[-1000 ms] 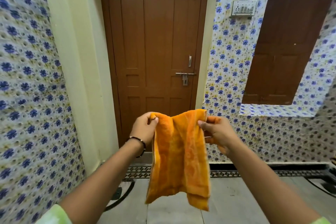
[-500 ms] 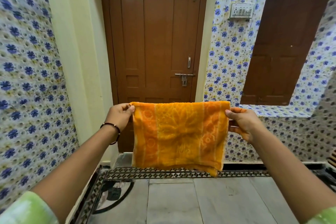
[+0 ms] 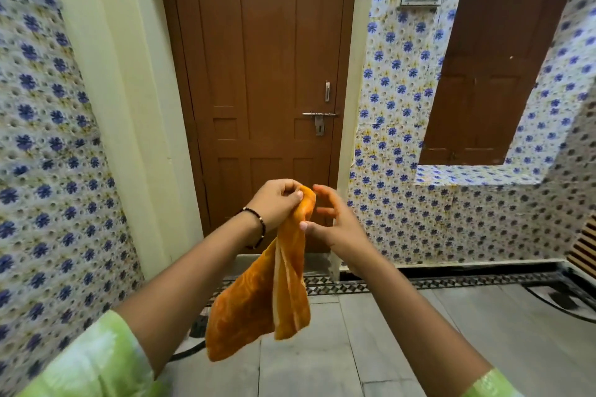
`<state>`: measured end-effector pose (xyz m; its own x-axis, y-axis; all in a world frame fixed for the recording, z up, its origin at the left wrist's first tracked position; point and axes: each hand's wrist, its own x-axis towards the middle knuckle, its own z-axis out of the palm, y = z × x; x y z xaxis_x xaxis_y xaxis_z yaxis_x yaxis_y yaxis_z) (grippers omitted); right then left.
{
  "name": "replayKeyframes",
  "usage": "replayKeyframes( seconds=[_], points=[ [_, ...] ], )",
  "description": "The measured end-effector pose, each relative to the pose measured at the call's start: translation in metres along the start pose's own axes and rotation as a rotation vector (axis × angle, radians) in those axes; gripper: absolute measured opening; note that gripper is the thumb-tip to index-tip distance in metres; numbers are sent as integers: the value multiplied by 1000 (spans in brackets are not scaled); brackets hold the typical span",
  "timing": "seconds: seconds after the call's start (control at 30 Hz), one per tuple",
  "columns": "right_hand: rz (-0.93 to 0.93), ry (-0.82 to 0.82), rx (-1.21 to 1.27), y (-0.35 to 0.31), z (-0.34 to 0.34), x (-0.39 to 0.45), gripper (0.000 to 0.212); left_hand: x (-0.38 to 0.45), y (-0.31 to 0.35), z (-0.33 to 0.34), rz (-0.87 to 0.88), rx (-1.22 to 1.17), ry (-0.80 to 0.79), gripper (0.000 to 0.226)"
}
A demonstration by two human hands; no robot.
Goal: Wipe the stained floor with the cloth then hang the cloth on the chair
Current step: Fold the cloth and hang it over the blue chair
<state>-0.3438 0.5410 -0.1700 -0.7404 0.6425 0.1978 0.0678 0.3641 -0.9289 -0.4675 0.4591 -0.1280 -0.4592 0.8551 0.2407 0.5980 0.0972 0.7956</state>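
An orange patterned cloth (image 3: pixel 271 293) hangs folded in front of me, above the grey tiled floor (image 3: pixel 419 332). My left hand (image 3: pixel 277 203) grips its gathered top edge, and a dark bead bracelet sits on that wrist. Just to the right, my right hand (image 3: pixel 332 222) has its fingers spread, and only the thumb touches the cloth's side. No chair shows plainly, and I cannot make out a stain on the floor.
A shut brown door (image 3: pixel 264 90) with a latch stands straight ahead. Blue-flowered walls close in on the left (image 3: pixel 48 138) and right (image 3: pixel 435 219). A brown shuttered recess (image 3: pixel 490 74) sits upper right. A slatted wooden object (image 3: pixel 583 245) shows at the right edge.
The cloth was stretched wide between both hands. Now the hands have come together, the left holds both top corners, the right has let go, and the cloth hangs folded.
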Motion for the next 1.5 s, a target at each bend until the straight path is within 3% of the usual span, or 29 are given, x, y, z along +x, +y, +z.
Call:
replayKeyframes(
  seconds=[0.1, 0.27, 0.47, 0.67, 0.87, 1.0, 1.1, 1.2, 1.37, 1.5],
  points=[
    [-10, -202, 37, 2, -4, 1, 39, -3, 4, -6, 99, 65, -56, 18],
    [33, -270, 30, 15, -12, 4, 25, -3, 4, -28, 215, -30, 9, 19],
    [157, -317, -187, 57, -24, -3, 6, 4, 12, -58, 247, -108, 261, 17],
    [260, -173, -76, 74, -67, -19, 4, 6, -11, -90, 170, -95, 411, 16],
    [195, -22, 586, 44, -112, -27, 31, 0, -40, -96, -51, -296, 435, 24],
    [368, 198, 685, 26, -105, -17, 16, 7, -53, -74, -315, -375, 453, 28],
    [423, 300, 647, 19, -87, -10, 15, 7, -47, -45, -417, -505, 401, 29],
    [282, 231, 544, 7, -54, -12, 24, 1, -26, -13, -376, -548, 256, 26],
    [-2, 190, 182, -19, -4, -18, 13, -7, 9, 14, -182, -421, 109, 24],
    [-93, 80, -104, -22, -2, -17, 38, -12, 13, 7, 9, -287, 105, 11]
  ],
)
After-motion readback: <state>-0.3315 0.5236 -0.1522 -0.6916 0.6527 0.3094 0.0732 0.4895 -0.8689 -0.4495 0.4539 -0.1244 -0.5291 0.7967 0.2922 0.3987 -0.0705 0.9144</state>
